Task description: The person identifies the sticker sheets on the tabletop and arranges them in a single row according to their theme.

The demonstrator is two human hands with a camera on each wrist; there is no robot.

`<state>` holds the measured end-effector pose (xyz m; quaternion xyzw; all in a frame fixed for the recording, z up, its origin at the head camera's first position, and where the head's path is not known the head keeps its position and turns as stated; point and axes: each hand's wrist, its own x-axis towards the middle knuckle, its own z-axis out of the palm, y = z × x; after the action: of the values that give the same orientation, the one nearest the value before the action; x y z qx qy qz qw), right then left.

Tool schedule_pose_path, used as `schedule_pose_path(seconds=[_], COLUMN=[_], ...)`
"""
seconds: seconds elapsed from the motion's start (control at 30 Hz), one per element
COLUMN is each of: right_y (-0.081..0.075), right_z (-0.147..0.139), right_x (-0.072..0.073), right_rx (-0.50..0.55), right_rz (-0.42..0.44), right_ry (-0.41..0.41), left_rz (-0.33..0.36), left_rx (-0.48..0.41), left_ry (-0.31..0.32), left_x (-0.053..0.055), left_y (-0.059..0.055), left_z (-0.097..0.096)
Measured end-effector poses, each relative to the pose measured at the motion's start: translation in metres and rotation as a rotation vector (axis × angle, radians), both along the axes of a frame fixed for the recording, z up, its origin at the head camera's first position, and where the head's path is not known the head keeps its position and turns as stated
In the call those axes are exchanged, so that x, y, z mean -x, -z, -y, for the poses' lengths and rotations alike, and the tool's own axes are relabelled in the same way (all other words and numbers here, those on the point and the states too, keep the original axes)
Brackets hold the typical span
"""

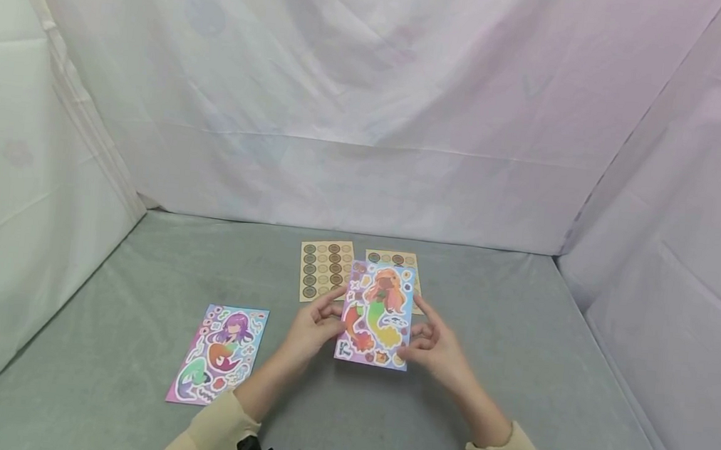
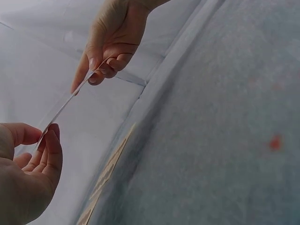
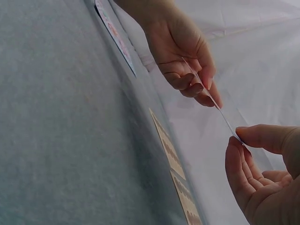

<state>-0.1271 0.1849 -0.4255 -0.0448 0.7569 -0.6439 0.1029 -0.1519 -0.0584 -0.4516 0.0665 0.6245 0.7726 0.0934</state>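
Both hands hold up a mermaid sticker sheet (image 1: 380,315) with an orange-haired mermaid, raised off the table. My left hand (image 1: 313,327) pinches its left edge between thumb and fingers. On the opposite edge, my right hand (image 1: 440,348) grips it the same way. Seen edge-on in the left wrist view, the sheet (image 2: 63,108) is a thin line between the two hands. The right wrist view also shows the sheet (image 3: 226,120) from its edge. A second mermaid sticker sheet (image 1: 220,356), with a purple-haired figure, lies on the table to the left.
Behind the held sheet, two tan sheets of round stickers lie side by side: the left one (image 1: 325,272) shows almost fully, the right one (image 1: 396,258) is partly covered from view. A grey cloth (image 1: 514,381) covers the table. Pale fabric walls (image 1: 370,111) enclose the back and sides.
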Motion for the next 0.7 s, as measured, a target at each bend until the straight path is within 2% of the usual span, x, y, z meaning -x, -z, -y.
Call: schedule_pose_path(seconds=[0.1,0.37,0.7], right_y=[0.003,0.009,0.015], right_z=[0.003,0.009,0.02], right_x=[0.0,-0.003,-0.006], right_rx=[0.018,-0.016,-0.02], right_rz=[0.001,0.018,0.058], right_ry=[-0.022,-0.062,-0.082], left_rz=[0.011,0.007,0.036], left_rx=[0.02,0.055,0.15], left_ry=[-0.002,-0.007,-0.052], left_x=[-0.003,-0.009,-0.017], left_y=[0.001,0.006,0.007], left_z=[0.004,0.015,0.03])
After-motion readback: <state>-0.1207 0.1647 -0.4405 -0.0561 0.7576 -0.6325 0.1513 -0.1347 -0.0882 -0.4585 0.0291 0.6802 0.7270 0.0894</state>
